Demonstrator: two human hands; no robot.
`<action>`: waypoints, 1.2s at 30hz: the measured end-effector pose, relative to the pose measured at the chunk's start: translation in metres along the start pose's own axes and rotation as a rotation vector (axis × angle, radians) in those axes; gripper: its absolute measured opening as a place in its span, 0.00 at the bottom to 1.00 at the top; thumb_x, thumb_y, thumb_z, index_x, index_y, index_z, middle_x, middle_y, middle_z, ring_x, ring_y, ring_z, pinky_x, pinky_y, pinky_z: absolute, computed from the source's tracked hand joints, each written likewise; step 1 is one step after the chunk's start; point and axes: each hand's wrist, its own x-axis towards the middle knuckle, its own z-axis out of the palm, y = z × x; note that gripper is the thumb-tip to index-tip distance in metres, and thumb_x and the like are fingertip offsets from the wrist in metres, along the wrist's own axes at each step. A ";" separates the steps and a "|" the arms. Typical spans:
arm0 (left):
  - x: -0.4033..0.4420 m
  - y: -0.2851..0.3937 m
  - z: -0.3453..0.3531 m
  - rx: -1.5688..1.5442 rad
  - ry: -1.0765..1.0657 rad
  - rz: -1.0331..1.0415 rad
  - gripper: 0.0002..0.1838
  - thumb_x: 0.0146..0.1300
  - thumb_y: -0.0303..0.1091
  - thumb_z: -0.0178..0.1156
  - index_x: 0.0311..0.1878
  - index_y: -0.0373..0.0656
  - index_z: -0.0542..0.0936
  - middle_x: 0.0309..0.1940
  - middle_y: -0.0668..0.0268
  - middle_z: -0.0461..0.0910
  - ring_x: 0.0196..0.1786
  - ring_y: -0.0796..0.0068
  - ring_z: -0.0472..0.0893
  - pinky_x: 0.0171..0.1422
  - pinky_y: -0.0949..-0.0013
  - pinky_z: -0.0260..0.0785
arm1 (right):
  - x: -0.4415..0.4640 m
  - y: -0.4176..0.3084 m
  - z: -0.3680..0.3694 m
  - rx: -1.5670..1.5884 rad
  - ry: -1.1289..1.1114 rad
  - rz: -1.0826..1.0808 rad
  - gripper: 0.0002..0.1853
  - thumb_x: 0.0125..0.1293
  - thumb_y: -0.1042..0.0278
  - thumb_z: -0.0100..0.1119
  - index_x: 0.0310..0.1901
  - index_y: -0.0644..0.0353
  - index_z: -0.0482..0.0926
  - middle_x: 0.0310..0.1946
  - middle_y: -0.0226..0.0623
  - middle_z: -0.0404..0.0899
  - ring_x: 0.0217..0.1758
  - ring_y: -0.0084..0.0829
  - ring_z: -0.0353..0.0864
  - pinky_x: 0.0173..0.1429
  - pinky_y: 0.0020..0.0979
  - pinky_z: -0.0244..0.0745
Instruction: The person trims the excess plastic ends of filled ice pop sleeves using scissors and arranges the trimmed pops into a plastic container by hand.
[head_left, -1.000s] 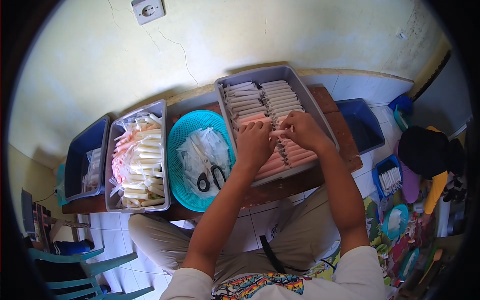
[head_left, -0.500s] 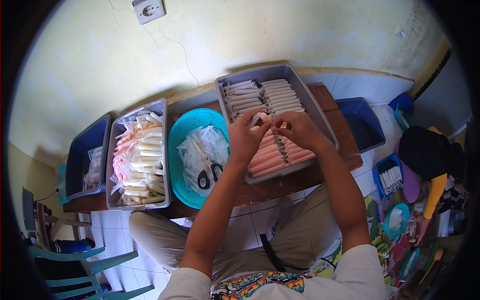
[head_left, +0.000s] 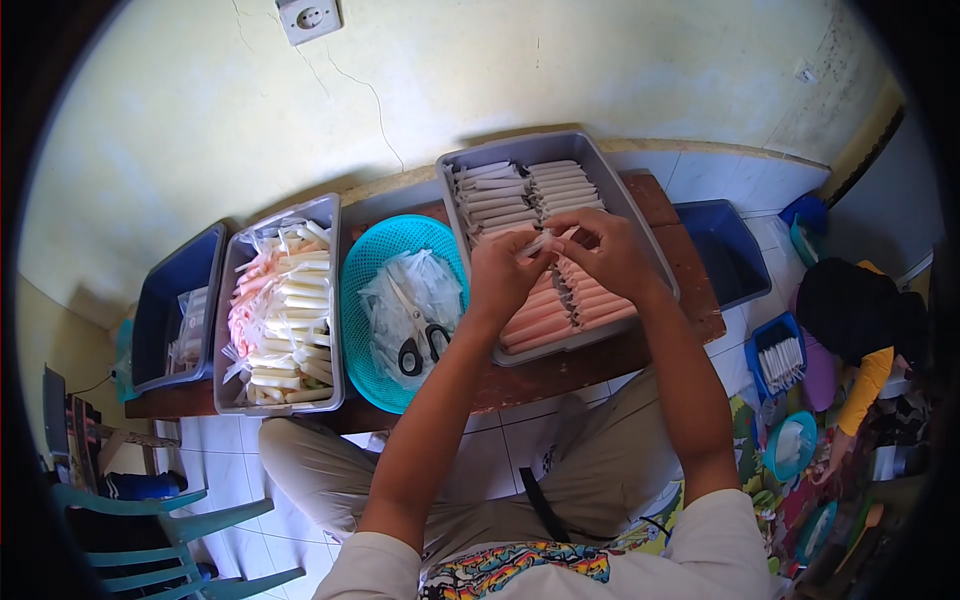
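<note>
Above the grey tray [head_left: 657, 262], my left hand [head_left: 503, 275] and my right hand [head_left: 603, 257] meet, their fingers pinched on a small clear plastic wrapper [head_left: 538, 245]. What lies within the wrapper is mostly hidden by the fingers. Rows of white wrapped sticks [head_left: 565, 185] fill the far part of the tray, and pink sticks [head_left: 540, 322] lie in its near part. Left of the tray, a turquoise basket [head_left: 357, 345] holds clear plastic bags [head_left: 405, 290] and scissors with black handles [head_left: 411, 355].
A grey bin [head_left: 338, 385] of white and pink sticks and a dark blue bin [head_left: 150, 290] stand at left on the wooden table [head_left: 480, 392]. An empty blue bin [head_left: 722, 250] is at right. Another person [head_left: 850, 310] bends over the floor beside bowls; a green chair [head_left: 185, 540] is lower left.
Both hands have lifted slightly from the pink sticks and come together on the wrapper. The other person's arm now reaches down toward the floor.
</note>
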 end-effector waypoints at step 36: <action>-0.014 0.024 -0.052 0.145 0.086 0.248 0.18 0.63 0.29 0.79 0.57 0.42 0.92 0.43 0.62 0.90 0.39 0.70 0.88 0.45 0.67 0.82 | 0.012 -0.024 0.028 0.442 0.097 0.174 0.14 0.76 0.60 0.72 0.47 0.65 0.85 0.33 0.25 0.82 0.36 0.15 0.76 0.43 0.22 0.73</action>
